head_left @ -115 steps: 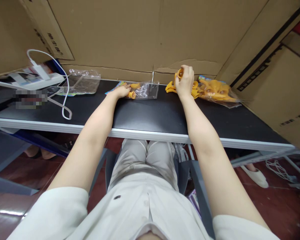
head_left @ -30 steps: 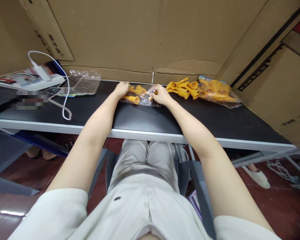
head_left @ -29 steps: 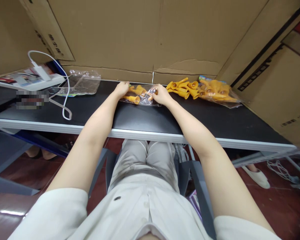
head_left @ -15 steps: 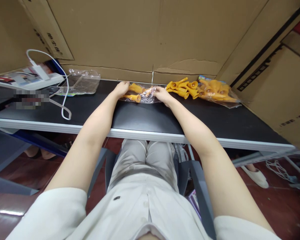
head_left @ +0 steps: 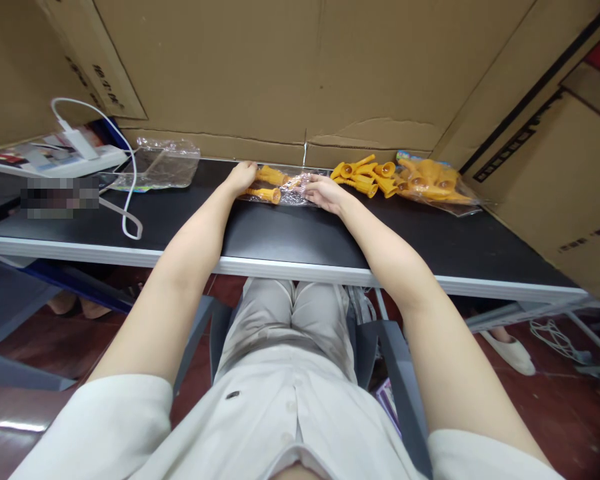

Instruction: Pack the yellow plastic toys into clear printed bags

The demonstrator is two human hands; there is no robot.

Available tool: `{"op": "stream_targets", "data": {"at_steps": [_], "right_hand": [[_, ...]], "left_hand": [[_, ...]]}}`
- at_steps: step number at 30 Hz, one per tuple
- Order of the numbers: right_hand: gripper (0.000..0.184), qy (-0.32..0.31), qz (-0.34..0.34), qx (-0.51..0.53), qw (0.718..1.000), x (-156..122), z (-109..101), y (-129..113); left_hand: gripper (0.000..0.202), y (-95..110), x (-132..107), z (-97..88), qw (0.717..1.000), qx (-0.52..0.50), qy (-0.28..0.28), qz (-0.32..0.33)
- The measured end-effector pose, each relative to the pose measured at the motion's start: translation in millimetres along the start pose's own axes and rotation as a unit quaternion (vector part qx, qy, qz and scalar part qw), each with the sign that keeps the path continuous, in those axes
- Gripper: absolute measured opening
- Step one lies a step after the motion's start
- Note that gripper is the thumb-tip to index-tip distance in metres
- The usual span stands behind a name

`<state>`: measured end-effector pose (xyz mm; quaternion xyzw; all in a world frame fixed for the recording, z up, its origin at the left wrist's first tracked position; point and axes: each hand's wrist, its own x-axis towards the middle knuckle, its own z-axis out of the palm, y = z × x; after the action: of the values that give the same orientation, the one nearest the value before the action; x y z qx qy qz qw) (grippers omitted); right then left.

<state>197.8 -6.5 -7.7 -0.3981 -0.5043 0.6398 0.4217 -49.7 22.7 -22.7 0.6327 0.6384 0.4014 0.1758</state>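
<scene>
A small clear plastic bag (head_left: 286,193) holding orange trumpet-shaped toys (head_left: 267,194) lies on the black table (head_left: 290,233) near its far edge. My left hand (head_left: 243,177) rests on the bag's left end, fingers curled on it. At the bag's right end, my right hand (head_left: 321,192) pinches the plastic with its fingers pressed together. Just right of that hand lies a loose heap of the same orange toys (head_left: 361,177).
A filled clear bag of orange toys (head_left: 433,185) lies at the far right. Empty clear bags (head_left: 163,163) sit at the far left, beside a white charger with cable (head_left: 83,143). Cardboard walls (head_left: 280,67) close in the back and right side.
My right hand left the loose heap, came to the bag's right end, and stays there. Since a second ago the bag with its toys has shifted slightly; the left hand keeps its place.
</scene>
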Motion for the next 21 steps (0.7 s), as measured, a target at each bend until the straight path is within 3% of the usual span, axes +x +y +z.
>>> {"op": "stream_targets", "data": {"at_steps": [10, 21], "right_hand": [[0.039, 0.002, -0.021, 0.01, 1.0, 1.3, 4.8, 5.8], [0.039, 0.005, -0.055, -0.064, 0.996, 8.1, 0.1, 7.0]], "left_hand": [[0.053, 1.6, 1.4, 0.8, 0.999, 0.047, -0.015, 0.002], [0.05, -2.8, 1.9, 2.8, 0.999, 0.014, -0.029, 0.004]]}}
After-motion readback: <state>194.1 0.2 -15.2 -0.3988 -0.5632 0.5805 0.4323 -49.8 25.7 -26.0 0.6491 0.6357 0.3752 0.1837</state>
